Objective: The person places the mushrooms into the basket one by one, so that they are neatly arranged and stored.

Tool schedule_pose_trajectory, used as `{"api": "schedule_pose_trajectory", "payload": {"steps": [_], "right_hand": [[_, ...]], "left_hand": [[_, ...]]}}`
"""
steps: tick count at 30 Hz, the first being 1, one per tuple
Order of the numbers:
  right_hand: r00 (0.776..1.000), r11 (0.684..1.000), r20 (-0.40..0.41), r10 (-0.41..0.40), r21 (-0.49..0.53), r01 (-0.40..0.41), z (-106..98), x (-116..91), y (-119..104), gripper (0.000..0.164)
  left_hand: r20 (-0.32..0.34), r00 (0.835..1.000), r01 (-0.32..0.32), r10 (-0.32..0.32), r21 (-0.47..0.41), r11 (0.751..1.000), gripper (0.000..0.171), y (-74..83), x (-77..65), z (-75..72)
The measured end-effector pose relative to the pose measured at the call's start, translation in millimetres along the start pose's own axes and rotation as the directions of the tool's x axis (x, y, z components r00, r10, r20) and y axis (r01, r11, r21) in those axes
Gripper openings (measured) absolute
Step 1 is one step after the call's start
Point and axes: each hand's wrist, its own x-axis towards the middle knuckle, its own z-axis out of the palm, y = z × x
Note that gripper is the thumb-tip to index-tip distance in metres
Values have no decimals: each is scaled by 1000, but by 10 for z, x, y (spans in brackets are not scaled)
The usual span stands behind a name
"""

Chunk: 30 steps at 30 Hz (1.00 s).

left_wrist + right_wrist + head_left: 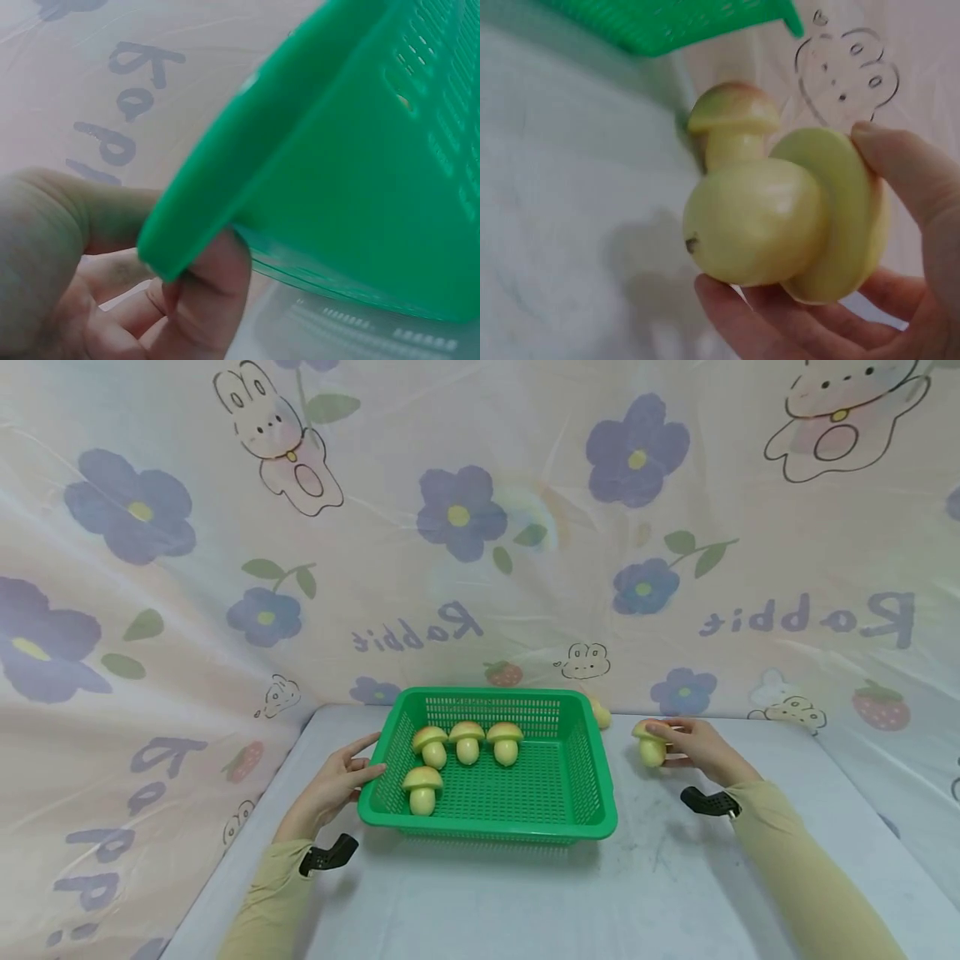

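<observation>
A green plastic basket (487,830) stands on the table, with several model mushrooms (422,793) in its left half, tan on top and pale yellow below. My left hand (330,783) grips the basket's left rim (217,172); the left wrist view shows the rim between thumb and curled fingers. To the right of the basket, my right hand (703,752) holds another mushroom (757,221) by its cap, thumb on one side and fingers on the other. Its rounded stem end faces the right wrist camera. One more mushroom (735,124) is behind the basket's right back corner, mostly hidden in the head view.
A white-covered table (465,910) carries everything. Behind and at the left hangs a cloth (525,610) printed with flowers and rabbits, coming down at the table's back edge. Black wrist cameras (328,855) sit on both sleeves.
</observation>
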Motion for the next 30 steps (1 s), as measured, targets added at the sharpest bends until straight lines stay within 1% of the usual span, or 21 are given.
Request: {"api": "schedule_pose_trajectory", "payload": {"steps": [3, 8, 11, 15, 20, 23, 26, 30], "right_hand": [[1000, 1000, -2, -14, 28, 15, 17, -14, -88, 73], [999, 997, 4, -40, 63, 39, 43, -46, -258, 75], [999, 995, 5, -35, 97, 34, 59, -65, -370, 75], [999, 987, 31, -30, 160, 25, 67, -84, -512, 77], [996, 962, 83, -28, 273, 4, 65, -98, -666, 73], [994, 946, 100, -32, 323, -2, 72, -93, -741, 66], [994, 941, 102, -35, 339, -1, 94, -72, -807, 64], [993, 942, 108, -37, 336, -1, 172, -23, -900, 69]], "left_hand": [[-1, 1000, 14, -14, 17, 1000, 75, 11, -11, 0], [6, 1000, 27, -28, 89, 996, 77, 39, -36, -11], [15, 999, 33, -35, 113, 993, 78, 52, -42, -30], [22, 999, 36, -40, 141, 989, 77, 63, -31, -66], [27, 999, 25, -30, 163, 986, 72, 83, 1, -86], [13, 1000, 24, -27, 178, 984, 70, 91, 21, -78], [-20, 1000, 26, -23, 208, 978, 68, 102, 35, -68], [-50, 999, 28, -16, 240, 970, 66, 121, 40, -67]]}}
